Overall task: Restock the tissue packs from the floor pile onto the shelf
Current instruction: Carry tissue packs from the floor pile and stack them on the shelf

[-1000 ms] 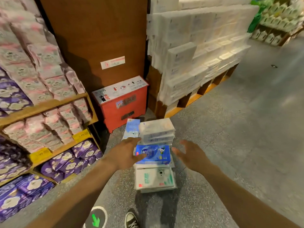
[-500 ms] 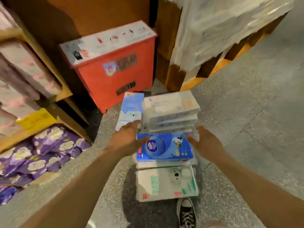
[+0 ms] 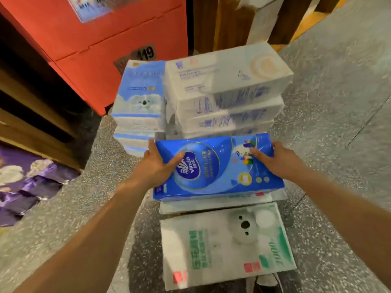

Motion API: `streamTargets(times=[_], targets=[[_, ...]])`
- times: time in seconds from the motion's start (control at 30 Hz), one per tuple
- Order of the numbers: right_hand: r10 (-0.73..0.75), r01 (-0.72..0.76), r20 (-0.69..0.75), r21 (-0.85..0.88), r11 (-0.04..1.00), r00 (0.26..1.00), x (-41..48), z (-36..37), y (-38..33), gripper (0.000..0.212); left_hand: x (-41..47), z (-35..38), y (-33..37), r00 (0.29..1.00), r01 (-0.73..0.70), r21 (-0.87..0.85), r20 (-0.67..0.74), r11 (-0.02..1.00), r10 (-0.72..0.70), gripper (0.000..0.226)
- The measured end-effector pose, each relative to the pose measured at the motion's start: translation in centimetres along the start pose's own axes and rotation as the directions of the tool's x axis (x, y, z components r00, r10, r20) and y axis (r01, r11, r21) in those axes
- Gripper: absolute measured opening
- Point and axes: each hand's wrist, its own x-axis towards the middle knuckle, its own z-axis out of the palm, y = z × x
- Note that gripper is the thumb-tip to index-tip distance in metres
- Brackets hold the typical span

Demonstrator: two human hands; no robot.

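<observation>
Two hands (image 3: pixel 156 166) (image 3: pixel 277 159), blue pack's (image 3: pixel 220 170) (short) ends

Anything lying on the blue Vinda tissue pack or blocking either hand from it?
Nothing visible. The left hand and right hand grip the ends of the glossy blue plastic tissue pack; nothing lies on it. The stack of white packs stands behind it.

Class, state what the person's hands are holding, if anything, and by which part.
The blue tissue pack: the left hand grips its left end, thumb on top, and the right hand grips its right end.
</observation>
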Motion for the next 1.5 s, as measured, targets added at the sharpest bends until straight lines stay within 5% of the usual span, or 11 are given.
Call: streamTargets(times=[0.13, 0.27, 0.5, 0.63, 0.77, 1.07, 1.2, 1.33, 1.5], targets=[[0.014, -0.023, 0.047, 0.193, 0.981, 0.999, 1.2, 1.3, 0.6, 0.070, 1.5, 2.0, -0.1, 0.996, 0.050, -0.020, -0.076, 0.999, -0.052, 0.119], [-0.004, 0.006, -0.005, 0.308, 0.951, 1.000, 1.7, 1.7, 0.8, 0.093, 1.9, 1.9, 0.3, 0.990, 0.092, -0.088, -0.096, 0.992, -0.100, 0.119], [-0.014, 0.057, -0.106, 0.408, 0.911, 0.994, -5.0, -3.7, -3.3, 0.077, -3.2, -4.0, 1.6, 0.963, 0.084, -0.367, -0.208, 0.927, -0.169, 0.128], [-0.050, 0.121, -0.164, 0.460, 0.880, 0.985, -13.1, -11.5, -8.6, 0.050, -11.2, -10.9, 5.4, 0.953, 0.054, -0.394, -0.255, 0.918, -0.165, 0.082], [-0.135, 0.214, -0.208, 0.421, 0.881, 0.969, -22.6, -20.8, -15.1, 0.062, -20.7, -21.0, 9.9, 0.943, -0.046, -0.406, -0.320, 0.913, -0.095, 0.057], [-0.313, 0.359, -0.176, 0.472, 0.805, 0.934, -45.8, -38.7, -28.0, 0.047, -46.5, -42.4, 16.3, 0.896, -0.128, -0.411, -0.438, 0.902, -0.073, 0.073], [-0.414, 0.434, -0.164, 0.530, 0.728, 0.895, -55.0, -43.0, -31.3, 0.016, -58.1, -46.8, 16.8, 0.852, -0.117, -0.438, -0.506, 0.891, -0.137, 0.060], [-0.552, 0.531, -0.137, 0.532, 0.660, 0.823, -61.5, -44.7, -33.4, 0.022, -67.7, -48.8, 16.3, 0.762, -0.123, -0.442, -0.616, 0.889, -0.200, 0.040], [-0.702, 0.579, -0.018, 0.581, 0.572, 0.712, -67.3, -43.9, -35.8, 0.025, -79.3, -47.0, 13.2, 0.566, -0.125, -0.493, -0.748, 0.861, -0.345, 0.048]])
